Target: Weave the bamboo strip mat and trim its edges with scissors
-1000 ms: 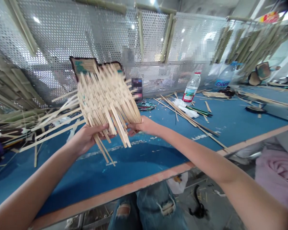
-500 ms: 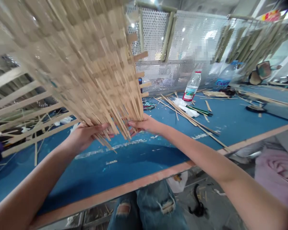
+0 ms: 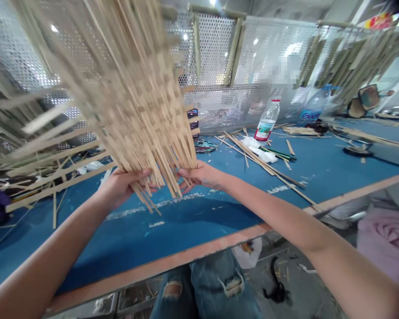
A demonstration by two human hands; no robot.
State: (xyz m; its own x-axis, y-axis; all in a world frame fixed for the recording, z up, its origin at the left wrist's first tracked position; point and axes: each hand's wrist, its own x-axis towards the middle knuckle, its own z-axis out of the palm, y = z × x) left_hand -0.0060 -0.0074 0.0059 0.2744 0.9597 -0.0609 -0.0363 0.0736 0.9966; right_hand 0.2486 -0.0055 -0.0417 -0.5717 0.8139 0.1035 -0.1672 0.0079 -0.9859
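Observation:
A woven bamboo-strip panel [image 3: 136, 102] stands tilted up over the table, its upper part smeared by motion. Loose strip ends stick out at its bottom and along its left and right sides. My left hand [image 3: 123, 186] is closed on the lower left corner, thumb in front and fingers behind the strips. On the lower right corner, my right hand [image 3: 194, 173] grips the strips in the same way. Several strip ends hang down between the two hands. The fingers behind the panel are partly hidden.
The blue tabletop [image 3: 193, 235] carries a bottle with a red cap [image 3: 267, 119], white tissue [image 3: 259, 148], loose bamboo strips [image 3: 272, 170] and scissors [image 3: 204, 145]. A large water jug [image 3: 315, 104] stands further right. Behind is a perforated metal screen [image 3: 219, 102].
The panel's upper part has swung away from me and looks narrower, uncovering more of the screen at upper left. Both hands keep their grip in nearly the same spot.

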